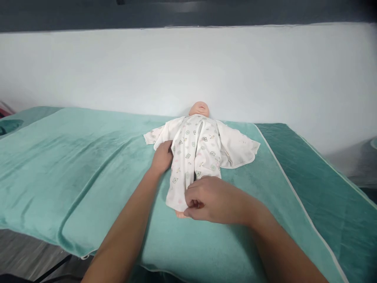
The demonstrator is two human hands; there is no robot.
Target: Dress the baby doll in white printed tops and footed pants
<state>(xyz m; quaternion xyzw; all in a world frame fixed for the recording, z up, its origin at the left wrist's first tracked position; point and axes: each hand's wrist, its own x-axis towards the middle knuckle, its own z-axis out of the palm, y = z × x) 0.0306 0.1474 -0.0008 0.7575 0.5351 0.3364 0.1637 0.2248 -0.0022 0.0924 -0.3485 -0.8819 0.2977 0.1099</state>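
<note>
A baby doll (199, 108) lies on its back, its head toward the wall. It wears white baby clothes (184, 157) with a small printed pattern, the sleeves spread out to both sides. My left hand (163, 157) rests against the doll's side, below the sleeve on the left; its fingertips are hidden at the cloth. My right hand (206, 198) is at the lower end of the legs, fingers curled and closed at the edge of the leg cloth. Part of a doll's foot (180, 214) shows under the left hem. The other lower leg is hidden behind my right hand.
A light green cloth (88, 157) with wrinkles covers the table, and a darker green strip (318, 165) runs along the right. A white wall (118, 70) stands right behind the doll's head. The table's front edge drops off to a grey floor (29, 251) at lower left.
</note>
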